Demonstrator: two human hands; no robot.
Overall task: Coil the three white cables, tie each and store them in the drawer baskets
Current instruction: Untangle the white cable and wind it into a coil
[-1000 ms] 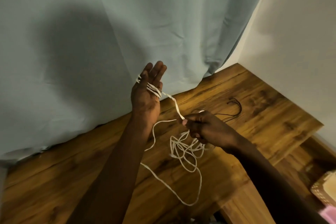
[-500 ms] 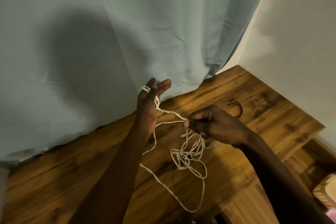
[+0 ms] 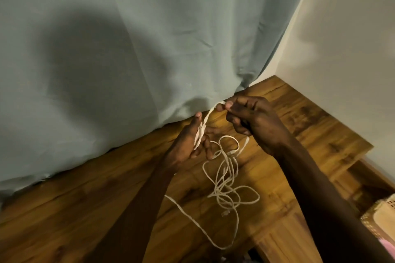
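- Left hand [image 3: 188, 145]: raised above the table at picture centre, index finger extended toward 12 o'clock, remaining fingers bent; several turns of the thin white braided cable [image 3: 224, 179] lie wound about its fingers.
- Right hand [image 3: 254, 121]: at 2 o'clock of the left hand, just beside it; thumb and forefinger pinch the cable at its highest point, the other fingers curled.
- Cable, taut part: a short run slopes from the right-hand pinch down toward 7 o'clock into the turns on the left hand.
- Cable, slack part: a second strand drops from under the right hand into a loose tangle of loops on the brown wood-grain tabletop [image 3: 85, 209], at 5 o'clock of the hands; one long loop trails toward 6 o'clock near the table's front edge.
- Pale grey-green fabric curtain [image 3: 149, 38]: hangs behind the table, filling the upper left.
- Woven tan basket [image 3: 382, 218]: partly in view at the right border, at 4 o'clock.
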